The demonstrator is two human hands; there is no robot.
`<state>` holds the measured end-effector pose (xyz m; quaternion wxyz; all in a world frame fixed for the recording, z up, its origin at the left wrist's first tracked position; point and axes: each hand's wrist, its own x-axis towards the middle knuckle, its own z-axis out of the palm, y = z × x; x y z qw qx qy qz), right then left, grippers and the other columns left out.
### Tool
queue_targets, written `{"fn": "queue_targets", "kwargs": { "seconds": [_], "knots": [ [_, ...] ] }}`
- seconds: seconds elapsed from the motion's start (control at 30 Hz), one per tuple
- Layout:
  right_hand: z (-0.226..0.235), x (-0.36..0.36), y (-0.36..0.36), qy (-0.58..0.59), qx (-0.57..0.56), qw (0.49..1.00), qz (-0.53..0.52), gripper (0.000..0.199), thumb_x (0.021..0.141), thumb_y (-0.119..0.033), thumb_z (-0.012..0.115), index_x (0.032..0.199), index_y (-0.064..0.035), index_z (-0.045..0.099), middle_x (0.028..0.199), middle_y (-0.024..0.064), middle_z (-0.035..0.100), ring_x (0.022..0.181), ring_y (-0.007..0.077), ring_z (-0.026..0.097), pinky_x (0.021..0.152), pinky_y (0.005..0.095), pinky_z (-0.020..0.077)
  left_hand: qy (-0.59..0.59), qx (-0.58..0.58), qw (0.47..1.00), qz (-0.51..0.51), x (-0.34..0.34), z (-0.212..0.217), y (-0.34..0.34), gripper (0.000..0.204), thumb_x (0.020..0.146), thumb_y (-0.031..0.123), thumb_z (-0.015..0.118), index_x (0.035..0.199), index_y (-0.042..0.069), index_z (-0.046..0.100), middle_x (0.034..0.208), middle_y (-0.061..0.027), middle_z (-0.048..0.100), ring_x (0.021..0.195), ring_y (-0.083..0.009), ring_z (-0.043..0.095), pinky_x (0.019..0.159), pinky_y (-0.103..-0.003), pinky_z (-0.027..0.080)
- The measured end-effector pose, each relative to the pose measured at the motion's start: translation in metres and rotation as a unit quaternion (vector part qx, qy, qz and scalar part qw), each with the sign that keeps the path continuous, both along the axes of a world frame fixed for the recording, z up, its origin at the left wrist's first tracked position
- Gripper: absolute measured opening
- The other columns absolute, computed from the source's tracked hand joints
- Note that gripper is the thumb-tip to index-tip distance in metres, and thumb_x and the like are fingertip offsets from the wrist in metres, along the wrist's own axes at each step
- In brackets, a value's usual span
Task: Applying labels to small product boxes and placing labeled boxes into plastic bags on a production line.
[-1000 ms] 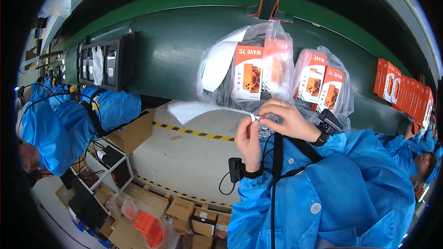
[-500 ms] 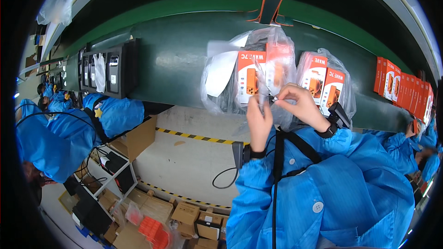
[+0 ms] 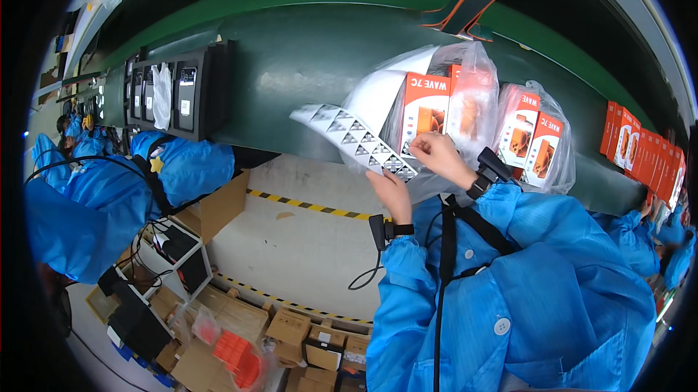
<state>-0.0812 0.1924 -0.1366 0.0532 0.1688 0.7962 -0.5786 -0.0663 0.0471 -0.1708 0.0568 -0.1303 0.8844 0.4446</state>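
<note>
A white sheet printed with rows of small grey and black triangles, like a label sheet (image 3: 356, 135), is held by its lower edge in my left hand (image 3: 393, 194). It curls over the near edge of the bench. My right hand (image 3: 443, 161) is closed in a pinch just right of the sheet, in front of an orange-and-white phone box (image 3: 426, 105); whatever its fingertips hold is too small to make out. That box and a second box (image 3: 465, 112) stand in a clear plastic bag (image 3: 476, 72). A plain white sheet (image 3: 379, 94) lies behind the label sheet.
Another clear bag (image 3: 561, 152) with orange-and-white boxes is on the right. A row of orange boxes (image 3: 647, 152) lines the bench's far right. Black trays (image 3: 207, 94) with phones stand left on the green bench (image 3: 283, 65). Co-workers in blue (image 3: 193, 174) sit on both sides.
My hands have moved apart from a shared pinch on a small dark piece. The triangle-printed sheet is now in my left hand. The view has shifted slightly.
</note>
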Motion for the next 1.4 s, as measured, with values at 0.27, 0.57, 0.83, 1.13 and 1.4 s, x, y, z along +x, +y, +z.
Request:
{"fn": "queue_targets", "kwargs": {
  "seconds": [0.27, 0.57, 0.83, 1.13, 1.4],
  "knots": [
    [-0.001, -0.003, -0.004, -0.025, 0.065, 0.996, 0.047, 0.011, 0.077, -0.012, 0.065, 0.077, -0.0018, 0.064, 0.062, 0.0094, 0.059, 0.057, 0.0226, 0.059, 0.055, 0.0334, 0.0451, 0.027, -0.073, 0.996, -0.038, 0.003, -0.019, -0.021, 0.016, 0.089, 0.003, 0.047, 0.098, -0.009, 0.04, 0.089, -0.0311, 0.047, 0.085, -0.0486, 0.048, 0.076, -0.048, 0.04],
    [-0.004, -0.002, -0.006, -0.021, 0.1, 0.994, 0.045, 0.01, 0.077, -0.013, 0.064, 0.076, -0.0034, 0.064, 0.06, 0.0093, 0.057, 0.058, 0.0251, 0.058, 0.055, 0.0354, 0.0446, 0.011, -0.054, 0.998, -0.021, 0.004, -0.016, -0.019, 0.019, 0.089, 0.004, 0.047, 0.101, -0.009, 0.041, 0.091, -0.0312, 0.047, 0.086, -0.049, 0.047, 0.077, -0.047, 0.04],
    [-0.01, -0.003, -0.008, 0.003, 0.17, 0.984, 0.044, 0.02, 0.074, -0.014, 0.068, 0.081, -0.0022, 0.055, 0.074, 0.0126, 0.055, 0.067, 0.0264, 0.059, 0.057, 0.0365, 0.0451, 0.019, -0.013, 0.999, -0.023, 0.003, -0.01, -0.026, 0.02, 0.089, 0.006, 0.048, 0.102, -0.009, 0.041, 0.093, -0.0286, 0.049, 0.085, -0.0445, 0.05, 0.077, -0.045, 0.041],
    [0.018, 0.033, 0.049, -0.021, 0.131, 0.991, 0.001, 0.031, 0.076, -0.013, 0.067, 0.095, 0.0012, 0.047, 0.088, 0.0166, 0.053, 0.083, 0.0352, 0.056, 0.076, 0.0404, 0.047, -0.137, 0.495, 0.855, 0.067, -0.01, 0.04, -0.031, 0.038, 0.093, 0.015, 0.051, 0.123, -0.006, 0.044, 0.116, -0.0149, 0.055, 0.1, -0.0216, 0.059, 0.085, -0.032, 0.047],
    [0.01, 0.079, 0.081, -0.142, 0.195, 0.966, -0.09, 0.047, 0.076, -0.013, 0.062, 0.115, 0.0052, 0.043, 0.11, 0.0271, 0.05, 0.106, 0.0427, 0.048, 0.088, 0.045, 0.0428, -0.042, 0.218, 0.952, -0.211, -0.056, -0.017, 0.001, 0.037, 0.098, 0.024, 0.043, 0.111, -0.009, 0.053, 0.105, -0.0147, 0.062, 0.094, -0.0226, 0.057, 0.086, -0.034, 0.042]
  ]
}}
